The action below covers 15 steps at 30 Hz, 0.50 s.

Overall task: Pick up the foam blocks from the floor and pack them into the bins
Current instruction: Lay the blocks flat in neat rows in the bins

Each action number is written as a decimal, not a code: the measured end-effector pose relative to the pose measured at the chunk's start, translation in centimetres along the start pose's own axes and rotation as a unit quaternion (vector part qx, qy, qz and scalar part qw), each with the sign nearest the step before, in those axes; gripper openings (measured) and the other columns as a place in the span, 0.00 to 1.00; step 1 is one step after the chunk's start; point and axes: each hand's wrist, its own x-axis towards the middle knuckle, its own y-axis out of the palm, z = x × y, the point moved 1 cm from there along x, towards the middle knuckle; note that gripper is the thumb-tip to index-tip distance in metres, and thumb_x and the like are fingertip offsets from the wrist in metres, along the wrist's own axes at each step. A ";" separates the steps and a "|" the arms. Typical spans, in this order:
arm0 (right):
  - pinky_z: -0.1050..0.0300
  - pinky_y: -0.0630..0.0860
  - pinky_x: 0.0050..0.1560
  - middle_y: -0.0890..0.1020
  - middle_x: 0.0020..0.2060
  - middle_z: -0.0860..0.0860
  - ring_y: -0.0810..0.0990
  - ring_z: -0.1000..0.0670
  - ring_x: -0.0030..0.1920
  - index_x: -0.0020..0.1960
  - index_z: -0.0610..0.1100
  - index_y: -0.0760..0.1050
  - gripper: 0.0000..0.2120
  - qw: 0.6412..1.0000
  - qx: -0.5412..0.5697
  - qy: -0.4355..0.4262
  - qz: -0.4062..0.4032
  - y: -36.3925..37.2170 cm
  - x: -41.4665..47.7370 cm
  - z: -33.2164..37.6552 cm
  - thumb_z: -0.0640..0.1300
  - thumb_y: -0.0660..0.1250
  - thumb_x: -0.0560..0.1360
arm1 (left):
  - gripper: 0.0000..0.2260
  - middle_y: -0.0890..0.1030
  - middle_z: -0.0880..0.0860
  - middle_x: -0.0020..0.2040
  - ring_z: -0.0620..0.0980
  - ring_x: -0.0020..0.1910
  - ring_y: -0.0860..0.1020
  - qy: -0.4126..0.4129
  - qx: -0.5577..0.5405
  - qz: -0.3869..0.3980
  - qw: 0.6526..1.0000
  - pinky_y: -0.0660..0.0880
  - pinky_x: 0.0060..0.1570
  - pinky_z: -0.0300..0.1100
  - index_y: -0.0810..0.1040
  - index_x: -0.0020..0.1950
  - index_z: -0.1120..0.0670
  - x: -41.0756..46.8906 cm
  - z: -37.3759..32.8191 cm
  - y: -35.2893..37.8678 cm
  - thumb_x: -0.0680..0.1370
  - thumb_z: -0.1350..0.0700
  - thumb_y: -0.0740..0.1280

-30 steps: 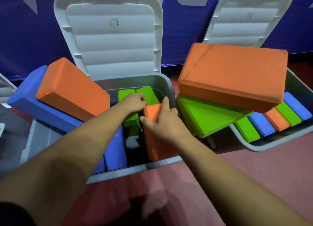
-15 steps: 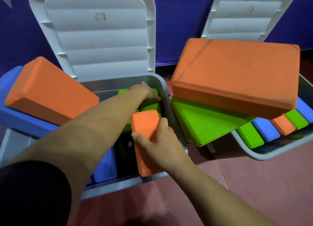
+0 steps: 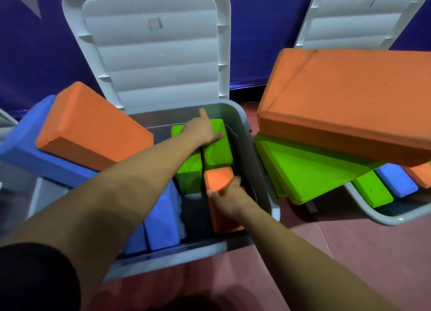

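In the open grey plastic bin (image 3: pixel 263 170), the right hand (image 3: pixel 229 197) grips a small orange rectangular foam block (image 3: pixel 218 177) upright by the bin's right wall. The left hand (image 3: pixel 203 131), fingers straight, presses on upright green foam blocks (image 3: pixel 217 152) at the far right corner. Packing looks partway done: a large orange foam slab (image 3: pixel 349 101) and a green foam wedge (image 3: pixel 307 170) lie loose over the neighbouring bin (image 3: pixel 373 214).
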 end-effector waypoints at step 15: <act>0.49 0.64 0.69 0.59 0.75 0.35 0.65 0.37 0.73 0.78 0.35 0.43 0.45 1.000 0.006 0.018 -0.012 0.7 0.8 0.5 0.56 0.67 0.78 | 0.21 0.73 0.63 0.58 0.62 0.58 0.74 0.064 -0.087 -0.056 0.993 0.70 0.61 0.48 0.74 0.64 0.60 -9.7 6.0 -1.7 0.75 0.52 0.72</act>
